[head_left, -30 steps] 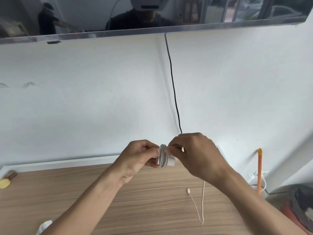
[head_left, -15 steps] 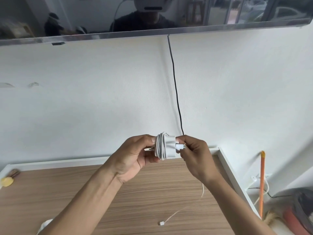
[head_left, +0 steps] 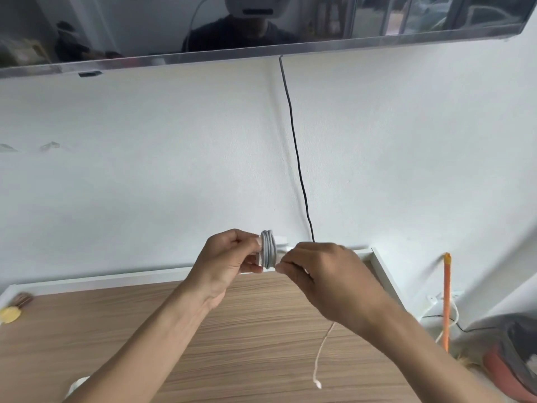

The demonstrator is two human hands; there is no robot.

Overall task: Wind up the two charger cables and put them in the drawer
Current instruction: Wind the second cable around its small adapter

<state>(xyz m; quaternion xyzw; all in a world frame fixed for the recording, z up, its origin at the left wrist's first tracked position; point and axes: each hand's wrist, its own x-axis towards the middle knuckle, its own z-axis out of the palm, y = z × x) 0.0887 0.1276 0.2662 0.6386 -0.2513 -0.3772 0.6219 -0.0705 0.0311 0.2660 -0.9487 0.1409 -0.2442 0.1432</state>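
Observation:
My left hand (head_left: 229,263) holds a white charger plug with its white cable (head_left: 268,249) wound around it in several turns, raised above the back of the wooden table (head_left: 247,338). My right hand (head_left: 328,277) pinches the free part of the same cable right beside the coil. The loose tail (head_left: 322,353) hangs below my right wrist, with its small connector dangling just above the tabletop. A white object (head_left: 76,384) shows partly behind my left forearm at the table's front; I cannot tell what it is. No drawer is in view.
A black cord (head_left: 296,152) runs down the white wall behind the table. The table has a raised white rim (head_left: 383,271). A yellow item (head_left: 11,315) lies at the far left. An orange stick (head_left: 446,301) and a grey and red bag (head_left: 511,356) stand on the right.
My right hand has carried the cable round the plug again, and its back now faces me. The hanging tail swung from lying left of the wrist to dangling straight down.

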